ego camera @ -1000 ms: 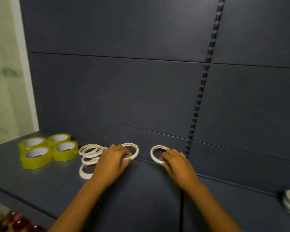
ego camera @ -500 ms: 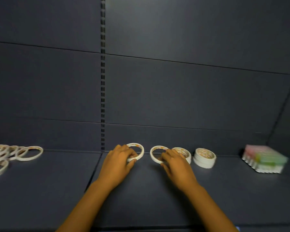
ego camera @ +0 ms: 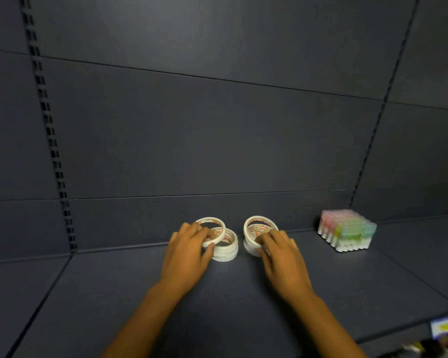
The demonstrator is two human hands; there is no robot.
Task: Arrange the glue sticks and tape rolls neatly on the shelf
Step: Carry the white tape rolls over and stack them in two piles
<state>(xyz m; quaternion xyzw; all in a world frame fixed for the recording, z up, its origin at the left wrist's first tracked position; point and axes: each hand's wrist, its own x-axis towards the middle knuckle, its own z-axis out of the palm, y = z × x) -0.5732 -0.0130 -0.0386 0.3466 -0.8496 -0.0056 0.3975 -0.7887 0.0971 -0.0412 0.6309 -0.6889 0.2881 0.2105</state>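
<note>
**Tape rolls: one thin ring over each stack, at your fingertips**

The thin white tape roll with a printed inner core (ego camera: 209, 229) is pinched in your left hand (ego camera: 189, 257), thumb on the near rim and fingers curled over the far side. It sits tilted, its lower edge on the short stack of matching white tape rolls (ego camera: 225, 248) just under your fingertips. Your right hand (ego camera: 282, 257) grips a second thin white ring of tape (ego camera: 259, 226), fingers curled into and over it, held slanted on the other stack of white rolls (ego camera: 251, 248) directly beneath. The two stacks stand close together but apart, on the dark matte shelf (ego camera: 243, 306) near its back panel.

These rings look light and stiff enough to keep their shape, though a narrow hoop like this will likely flex if you squeeze it across the middle. Take it by the rim, thumb outside and a fingertip inside. The outer wraps look smooth, so a tilted ring could slide off; level each one before you let go, or the stack may lean.

Well off to the right of your right hand is a block of pastel glue sticks (ego camera: 347, 232), white plastic tubes packed upright in a tight square; blur hides their detail. A slotted metal upright (ego camera: 49, 130) runs up the back panel, far to the left of your left hand.
</note>
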